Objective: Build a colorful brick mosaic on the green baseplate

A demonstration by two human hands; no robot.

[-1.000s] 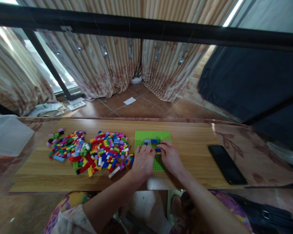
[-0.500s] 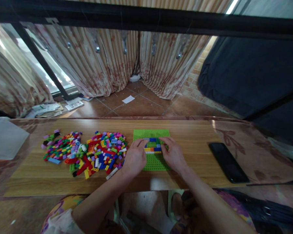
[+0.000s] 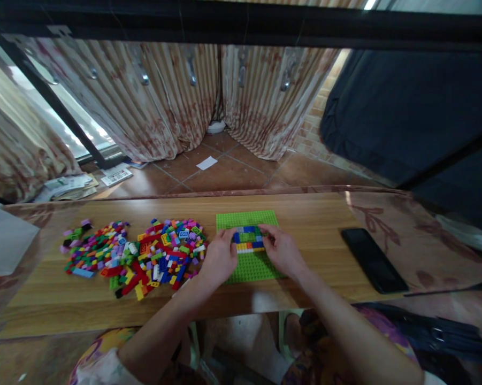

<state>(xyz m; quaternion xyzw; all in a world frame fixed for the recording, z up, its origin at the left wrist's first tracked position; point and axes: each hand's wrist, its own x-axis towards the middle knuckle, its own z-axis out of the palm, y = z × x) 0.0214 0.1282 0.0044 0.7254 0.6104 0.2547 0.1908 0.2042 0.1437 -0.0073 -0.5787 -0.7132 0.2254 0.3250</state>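
Note:
A green studded baseplate (image 3: 251, 267) lies on the wooden board. On its middle sits a small rectangular frame of toy building bricks (image 3: 249, 246), with blue, grey and green bricks behind and white, yellow, orange and blue ones in front. My left hand (image 3: 221, 255) has its fingers closed at the frame's left end. At the right end, my right hand (image 3: 281, 250) pinches the bricks between thumb and fingers. Both fingertips partly hide the frame's ends. Green studs show through the gap in its centre.
Left of the baseplate lie two heaps of loose coloured bricks, a nearer heap (image 3: 168, 254) and a farther heap (image 3: 98, 246). A black phone (image 3: 374, 260) rests on the right. A whitish translucent container (image 3: 6, 235) stands at the far left of the wooden board (image 3: 313, 214).
The view has shifted slightly. Both hands stay at the frame's ends, and more of its left and back bricks shows between the fingers now.

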